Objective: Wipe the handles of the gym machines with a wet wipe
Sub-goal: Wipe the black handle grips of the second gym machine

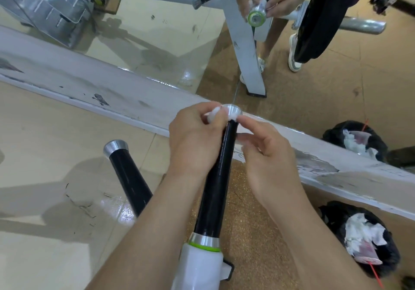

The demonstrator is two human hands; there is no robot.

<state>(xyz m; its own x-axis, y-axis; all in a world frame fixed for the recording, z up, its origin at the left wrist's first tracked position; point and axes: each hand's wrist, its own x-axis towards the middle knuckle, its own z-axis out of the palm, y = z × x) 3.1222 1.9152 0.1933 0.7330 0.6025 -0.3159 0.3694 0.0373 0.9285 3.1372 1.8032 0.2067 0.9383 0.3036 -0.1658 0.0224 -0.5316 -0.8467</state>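
Note:
A black machine handle (215,191) with a silver end cap (233,109) runs up the middle of the view from a white arm (197,267) with a green ring. A white wet wipe (214,114) is wrapped around the handle's top, just under the cap. My left hand (193,141) pinches the wipe on the left side of the handle. My right hand (267,152) pinches the wipe's other end on the right side. A second black handle (128,177) with a silver cap stands to the left, untouched.
A wall mirror (157,31) above a scuffed white baseboard (112,96) reflects the hands, handles and machine frame. A black trash bag (361,238) with used wipes lies on the floor at the right. Tiled floor lies left, brown mat under the machine.

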